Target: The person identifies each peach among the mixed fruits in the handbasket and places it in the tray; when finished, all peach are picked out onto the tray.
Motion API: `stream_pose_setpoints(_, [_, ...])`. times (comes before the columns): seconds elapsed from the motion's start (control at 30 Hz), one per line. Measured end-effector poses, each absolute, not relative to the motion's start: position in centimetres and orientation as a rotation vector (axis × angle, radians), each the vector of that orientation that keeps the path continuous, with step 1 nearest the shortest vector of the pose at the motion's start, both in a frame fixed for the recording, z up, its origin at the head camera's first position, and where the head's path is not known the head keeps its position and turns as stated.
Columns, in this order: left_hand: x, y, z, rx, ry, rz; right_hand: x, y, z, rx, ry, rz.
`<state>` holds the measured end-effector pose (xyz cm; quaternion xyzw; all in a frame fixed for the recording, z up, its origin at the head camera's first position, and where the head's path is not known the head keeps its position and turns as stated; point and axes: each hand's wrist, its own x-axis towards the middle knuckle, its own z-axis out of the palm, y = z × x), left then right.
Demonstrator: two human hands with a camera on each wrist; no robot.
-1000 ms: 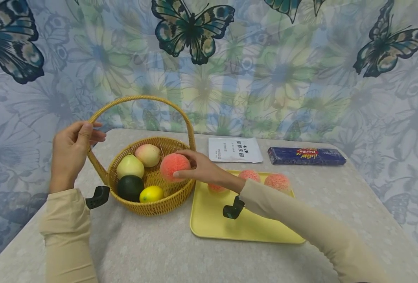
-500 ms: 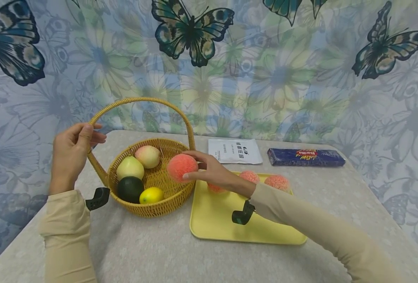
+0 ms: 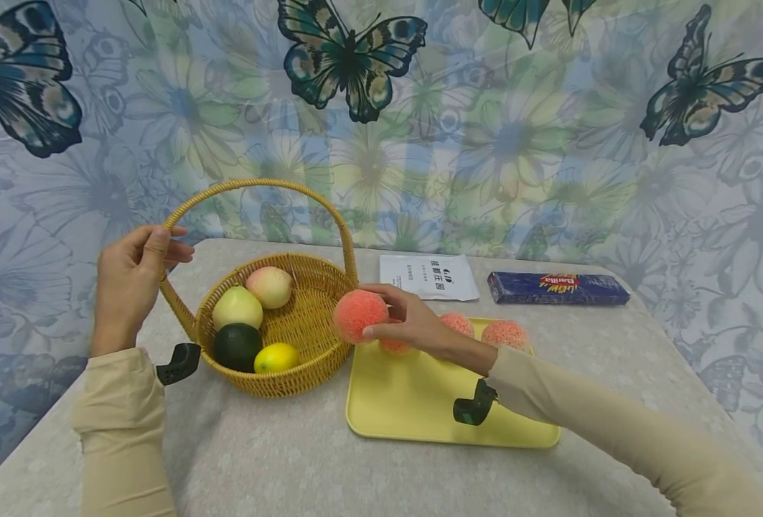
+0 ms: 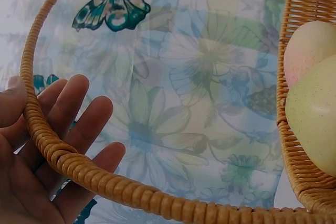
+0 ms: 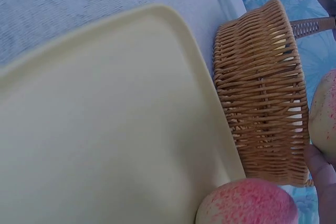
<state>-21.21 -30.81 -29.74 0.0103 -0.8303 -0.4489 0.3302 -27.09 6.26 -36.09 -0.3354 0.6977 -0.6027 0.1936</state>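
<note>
My left hand holds the side of the wicker basket's handle between thumb and fingers. In the left wrist view the handle crosses the palm. My right hand grips a pinkish-red peach by thumb and fingers, above the gap between basket and tray; this peach is cut off at the right wrist view's edge. Inside the basket lie a pale peach, a pale green pear-like fruit, a dark green avocado-like fruit and a lemon.
A yellow tray sits right of the basket, with three reddish peaches along its back, one at the right. Behind it lie a white packet and a dark blue Barilla box. A butterfly-print cloth hangs behind the table.
My right hand has moved right with the peach, from over the basket to the tray's near-left back corner. My left hand has kept its place on the handle.
</note>
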Motion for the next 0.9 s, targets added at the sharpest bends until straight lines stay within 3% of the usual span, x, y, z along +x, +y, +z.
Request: stream_pose_setpoints(0.9, [-21.2, -30.9, -29.8, 0.015, -2.152, -1.209, -24.8, 10.1, -38.6, -0.971, 1.986, -1.659])
